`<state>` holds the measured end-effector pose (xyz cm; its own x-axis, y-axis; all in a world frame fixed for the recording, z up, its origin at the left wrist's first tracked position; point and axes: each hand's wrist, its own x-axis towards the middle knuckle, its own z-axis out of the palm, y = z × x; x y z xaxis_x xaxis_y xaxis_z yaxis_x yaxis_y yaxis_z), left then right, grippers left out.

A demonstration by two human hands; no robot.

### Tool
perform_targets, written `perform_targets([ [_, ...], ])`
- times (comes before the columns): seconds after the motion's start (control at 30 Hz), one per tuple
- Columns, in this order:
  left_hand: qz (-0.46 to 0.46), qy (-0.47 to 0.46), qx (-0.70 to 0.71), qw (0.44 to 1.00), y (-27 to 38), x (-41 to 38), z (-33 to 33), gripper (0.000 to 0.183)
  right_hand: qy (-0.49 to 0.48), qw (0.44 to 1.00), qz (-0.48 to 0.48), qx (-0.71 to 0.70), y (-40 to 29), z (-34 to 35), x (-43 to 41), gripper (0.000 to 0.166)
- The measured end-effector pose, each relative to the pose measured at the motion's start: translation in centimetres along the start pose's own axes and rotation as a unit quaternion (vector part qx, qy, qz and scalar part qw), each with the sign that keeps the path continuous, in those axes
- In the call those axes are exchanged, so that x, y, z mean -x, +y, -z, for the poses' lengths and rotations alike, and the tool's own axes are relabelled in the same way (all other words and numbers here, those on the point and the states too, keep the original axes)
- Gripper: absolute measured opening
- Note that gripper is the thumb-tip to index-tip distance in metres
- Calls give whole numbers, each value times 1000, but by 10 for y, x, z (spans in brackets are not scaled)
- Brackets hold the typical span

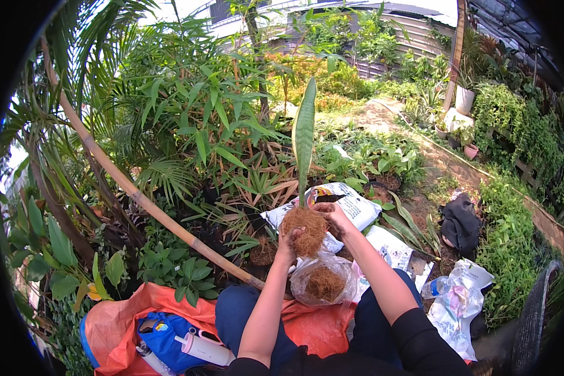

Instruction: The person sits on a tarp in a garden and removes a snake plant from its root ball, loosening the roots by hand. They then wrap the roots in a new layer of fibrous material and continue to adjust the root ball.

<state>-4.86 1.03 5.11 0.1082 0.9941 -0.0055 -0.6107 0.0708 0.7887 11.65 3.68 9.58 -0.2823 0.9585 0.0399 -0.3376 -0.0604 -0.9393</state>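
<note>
Between my two hands is a ball of brown coconut fiber point(304, 231), with an upright snake plant leaf point(304, 136) rising from its top. My left hand point(289, 244) grips the ball's left side, fingers curled onto its front. My right hand point(333, 218) holds the upper right side, its soiled fingers near the leaf's base. Below the ball, a clear plastic bag point(301, 282) holds loose coconut fiber point(326, 283). Behind it lies a torn white sack point(362, 207) with dark material in its opening. More snake plant leaves point(406, 225) lie on the ground to the right.
A bent bamboo pole point(136, 192) crosses the left side. Orange tarpaulin point(117, 312) lies beneath a blue bag point(169, 340) and a white tumbler point(207, 350). At right are a plastic bottle point(434, 287), a white sack point(463, 289) and black cloth point(461, 223). Potted plants stand ahead.
</note>
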Motion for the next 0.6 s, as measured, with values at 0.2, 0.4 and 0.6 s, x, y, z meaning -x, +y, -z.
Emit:
perform_targets([
  [0.2, 3, -42, -1, 999, 8, -1, -3, 59, 38, 998, -46, 9, 19, 6, -4, 19],
  [0.4, -2, -23, 46, 999, 11, -6, 4, 61, 76, 990, -46, 107, 23, -7, 0, 21],
  [0.6, -7, -43, 135, 990, 27, 1, -12, 59, 100, 957, 138, 234, 33, 0, -8, 6],
])
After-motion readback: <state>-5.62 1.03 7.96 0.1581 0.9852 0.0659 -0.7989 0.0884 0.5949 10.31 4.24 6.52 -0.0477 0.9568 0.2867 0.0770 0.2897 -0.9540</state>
